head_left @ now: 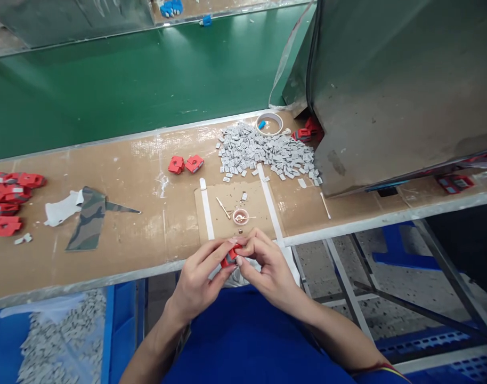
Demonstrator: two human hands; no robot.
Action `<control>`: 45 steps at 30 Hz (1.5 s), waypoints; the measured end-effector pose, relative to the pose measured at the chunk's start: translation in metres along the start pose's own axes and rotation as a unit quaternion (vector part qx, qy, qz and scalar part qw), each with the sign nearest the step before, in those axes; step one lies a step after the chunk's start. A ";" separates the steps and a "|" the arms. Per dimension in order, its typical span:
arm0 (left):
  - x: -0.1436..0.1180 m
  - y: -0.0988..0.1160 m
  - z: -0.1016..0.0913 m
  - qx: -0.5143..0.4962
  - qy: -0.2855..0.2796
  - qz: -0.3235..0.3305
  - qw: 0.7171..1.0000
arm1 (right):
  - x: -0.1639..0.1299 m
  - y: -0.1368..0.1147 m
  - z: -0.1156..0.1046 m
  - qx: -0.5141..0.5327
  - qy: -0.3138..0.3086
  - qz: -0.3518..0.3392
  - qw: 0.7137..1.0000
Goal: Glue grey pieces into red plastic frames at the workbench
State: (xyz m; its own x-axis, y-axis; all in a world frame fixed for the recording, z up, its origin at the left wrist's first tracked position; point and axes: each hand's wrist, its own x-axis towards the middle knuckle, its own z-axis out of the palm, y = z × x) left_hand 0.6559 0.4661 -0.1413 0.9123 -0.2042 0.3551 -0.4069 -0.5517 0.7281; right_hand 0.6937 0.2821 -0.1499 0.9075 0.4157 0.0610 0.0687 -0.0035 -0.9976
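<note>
Two bare hands are held together at the near edge of the worktop (119, 160), and between them a small red plastic part (229, 257) is pinched. The left hand (199, 277) is curled from the left with its fingers bent around the part; the right hand (267, 264) is closed over it from the right, fingertips pressed on its top, so that each grip is shut upon the same piece and little of it is seen. Both forearms are angled inward from below, above a blue garment. The part is held just before a cardboard sheet (235, 205), a flat brown rectangle fixed at its sides with pale tape strips. On that sheet, just beyond the hands, a small round dish (241, 216) with a thin stick across it is seen. Beyond the cardboard sheet, a heap of small grey rectangular chips (267, 152) is spread loosely, with a ring of tape (269, 124) at its far edge. To the far left of the sheet two red angular parts (185, 164) are laid side by side; further left a camouflage-patterned cloth (89, 218) and a white scrap (62, 209) are lain flat, and a cluster of red parts (9, 200) is stacked at the worktop's left end.
</note>
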 end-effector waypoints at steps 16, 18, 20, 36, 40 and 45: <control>-0.004 -0.010 -0.002 -0.018 0.000 -0.030 0.999 | 0.010 -0.005 -0.008 -0.063 -0.047 -0.034 0.996; -0.006 -0.010 -0.003 -0.021 0.002 -0.029 0.999 | 0.009 -0.003 -0.006 -0.079 -0.040 -0.046 0.995; -0.008 -0.011 -0.006 -0.021 0.005 -0.028 0.999 | 0.008 -0.002 -0.003 -0.089 -0.041 -0.061 0.993; -0.012 -0.046 -0.031 -0.190 0.059 -0.078 0.977 | 0.035 -0.020 0.019 -0.212 -0.066 -0.173 0.960; -0.008 -0.050 -0.041 -0.170 0.047 -0.044 0.983 | 0.039 -0.018 0.025 -0.206 -0.086 -0.193 0.956; -0.006 -0.040 -0.051 -0.158 0.013 -0.060 0.986 | 0.040 -0.018 0.030 -0.182 -0.073 -0.175 0.965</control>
State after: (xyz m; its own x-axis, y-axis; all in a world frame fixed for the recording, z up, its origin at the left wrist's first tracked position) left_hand 0.6640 0.5307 -0.1428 0.9551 -0.1297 0.2663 -0.2934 -0.2914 0.9105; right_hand 0.7162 0.3256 -0.1308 0.7357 0.5737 0.3601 0.5258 -0.1484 -0.8376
